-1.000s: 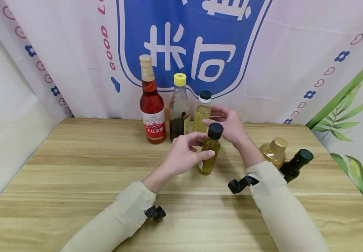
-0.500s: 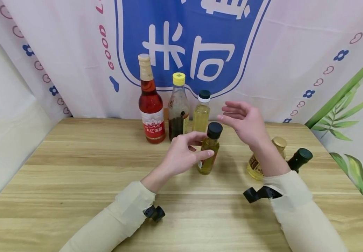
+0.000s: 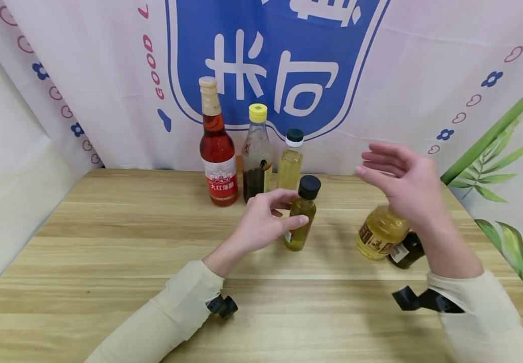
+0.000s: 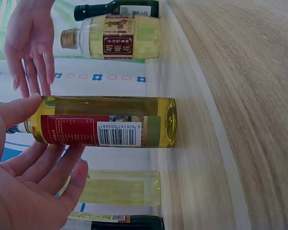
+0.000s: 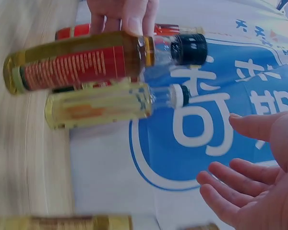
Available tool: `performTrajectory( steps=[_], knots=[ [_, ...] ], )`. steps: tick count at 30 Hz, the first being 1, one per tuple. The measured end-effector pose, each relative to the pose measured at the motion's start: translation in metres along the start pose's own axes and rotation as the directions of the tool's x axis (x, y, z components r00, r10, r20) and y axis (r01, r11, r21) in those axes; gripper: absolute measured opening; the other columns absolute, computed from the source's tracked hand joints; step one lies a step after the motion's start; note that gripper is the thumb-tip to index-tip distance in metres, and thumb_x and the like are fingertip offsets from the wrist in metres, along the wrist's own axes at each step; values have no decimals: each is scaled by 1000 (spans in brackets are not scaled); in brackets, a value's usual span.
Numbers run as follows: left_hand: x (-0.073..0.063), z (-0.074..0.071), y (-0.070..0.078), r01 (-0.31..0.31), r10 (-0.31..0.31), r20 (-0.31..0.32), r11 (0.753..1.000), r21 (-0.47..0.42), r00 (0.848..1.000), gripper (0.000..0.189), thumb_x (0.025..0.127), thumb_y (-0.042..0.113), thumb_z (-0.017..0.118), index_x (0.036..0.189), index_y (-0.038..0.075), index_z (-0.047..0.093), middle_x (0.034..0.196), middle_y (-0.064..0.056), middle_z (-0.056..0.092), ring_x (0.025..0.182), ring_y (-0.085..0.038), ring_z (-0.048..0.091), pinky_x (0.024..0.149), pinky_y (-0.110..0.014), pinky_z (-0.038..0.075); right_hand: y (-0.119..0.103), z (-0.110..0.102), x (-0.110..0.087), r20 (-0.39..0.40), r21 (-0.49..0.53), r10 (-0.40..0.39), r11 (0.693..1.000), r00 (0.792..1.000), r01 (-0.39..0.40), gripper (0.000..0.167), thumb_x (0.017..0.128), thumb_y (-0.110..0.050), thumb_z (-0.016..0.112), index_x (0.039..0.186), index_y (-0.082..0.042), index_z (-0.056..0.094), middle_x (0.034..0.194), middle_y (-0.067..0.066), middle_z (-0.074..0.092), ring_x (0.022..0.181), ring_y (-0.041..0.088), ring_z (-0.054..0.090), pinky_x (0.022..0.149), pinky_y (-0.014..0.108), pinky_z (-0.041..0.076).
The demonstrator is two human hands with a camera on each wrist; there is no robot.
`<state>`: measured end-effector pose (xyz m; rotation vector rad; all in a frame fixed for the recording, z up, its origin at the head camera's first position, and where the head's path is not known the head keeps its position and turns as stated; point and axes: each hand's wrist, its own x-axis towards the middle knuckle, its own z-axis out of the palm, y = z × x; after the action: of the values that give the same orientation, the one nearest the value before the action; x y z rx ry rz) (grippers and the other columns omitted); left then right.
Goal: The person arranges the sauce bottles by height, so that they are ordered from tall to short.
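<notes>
My left hand (image 3: pixel 263 219) grips a small oil bottle (image 3: pixel 301 236) with a black cap, thumb on one side and fingers on the other. The bottle stands upright at mid-table; the left wrist view shows its red label (image 4: pixel 77 130) and barcode. My right hand (image 3: pixel 408 184) is raised with its fingers extended and holds nothing. Below it, a golden oil bottle (image 3: pixel 379 234) stands with its top hidden behind the hand. A dark green bottle (image 3: pixel 407 251) beside that one is partly covered by my right wrist.
Along the back of the wooden table (image 3: pixel 120 242) stand a red vinegar bottle (image 3: pixel 218 151), a yellow-capped bottle (image 3: pixel 255 176) of dark liquid and a pale oil bottle (image 3: pixel 290 166). A printed curtain (image 3: pixel 120 91) hangs behind them.
My right hand has moved away from the pale oil bottle, to the right and over the golden oil bottle. The left hand keeps its hold on the small oil bottle, nearly still.
</notes>
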<state>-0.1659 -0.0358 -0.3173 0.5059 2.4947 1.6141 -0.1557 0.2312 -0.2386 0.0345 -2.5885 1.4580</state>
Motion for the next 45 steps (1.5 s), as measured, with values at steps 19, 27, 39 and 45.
performTrajectory(
  steps=[19, 27, 39, 45],
  knots=[
    [2, 0, -2, 5, -5, 14, 1000, -8, 1000, 53, 94, 26, 83, 143, 15, 66, 140, -2, 71, 126, -21, 67, 104, -41, 57, 58, -50, -38, -122, 275, -148, 945, 981, 177, 60, 89, 8, 79, 143, -10, 62, 125, -12, 77, 112, -2, 73, 93, 5, 53],
    [3, 0, -1, 11, -11, 18, 1000, -13, 1000, 52, 94, 25, 82, 143, 16, 66, 141, -2, 71, 127, -21, 66, 106, -42, 56, 100, -66, -48, -25, 487, -301, 829, 953, 275, 64, 89, 30, 60, 149, 10, 50, 135, 7, 75, 123, 12, 72, 95, 19, 59],
    [2, 0, -1, 9, -9, 20, 1000, -16, 1000, 52, 94, 24, 82, 143, 15, 66, 141, -3, 70, 128, -22, 66, 109, -43, 55, 150, -79, -48, 116, 452, -316, 861, 942, 234, 56, 88, 32, 58, 142, 17, 54, 127, 9, 78, 116, 13, 75, 88, 19, 61],
    [1, 0, -2, 20, -20, 23, 1000, -18, 1000, 52, 94, 25, 82, 143, 15, 66, 141, -3, 71, 128, -22, 66, 109, -43, 55, 165, -79, -45, 174, 476, -335, 852, 926, 219, 49, 85, 35, 57, 132, 20, 60, 125, 9, 79, 114, 14, 77, 93, 20, 61]
  ],
)
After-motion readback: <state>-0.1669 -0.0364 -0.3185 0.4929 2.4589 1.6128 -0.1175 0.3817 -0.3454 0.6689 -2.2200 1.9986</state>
